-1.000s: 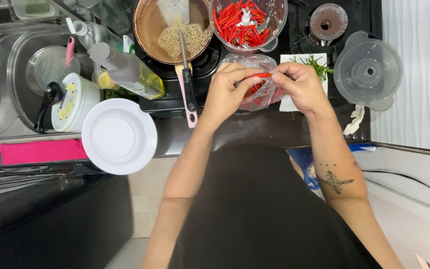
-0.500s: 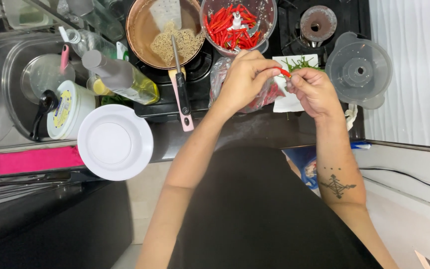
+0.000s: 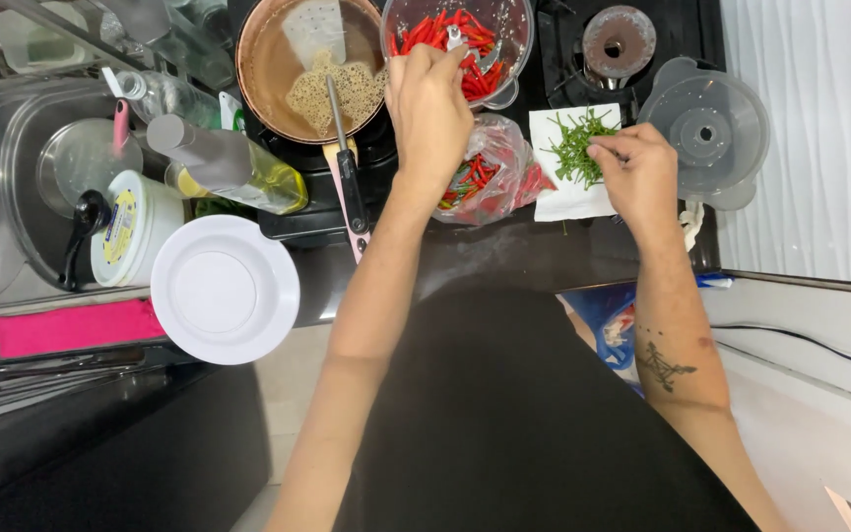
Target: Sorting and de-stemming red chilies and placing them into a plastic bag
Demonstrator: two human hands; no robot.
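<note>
On the dark stove top, the left hand (image 3: 430, 103) reaches over the rim of a clear blender jar (image 3: 509, 59) that is filled with red chilies (image 3: 425, 34); the fingers are curled downward at the jar opening, but I cannot tell if they pinch a chili or are only touching the pile. Just below this hand lies a clear plastic bag (image 3: 499, 172) with more red and some green chilies inside. The right hand (image 3: 637, 172) rests on a white paper sheet (image 3: 563, 197) beside the bag, with fingertips pressed together on a small heap of green stems (image 3: 573, 148). The two hands are well apart, with the bag between them. Right of the paper stands a clear plastic lid (image 3: 706, 128), and above it a gas burner (image 3: 618, 39) is visible. Left of the jar, a copper-coloured pan (image 3: 268, 59) holds pale seeds and a spatula (image 3: 347, 177) with a pink handle. Near the pan, an oil bottle (image 3: 233, 163) lies tilted, and a white plate (image 3: 226, 289) sits at the counter edge, beside a white tub (image 3: 135, 232).
</note>
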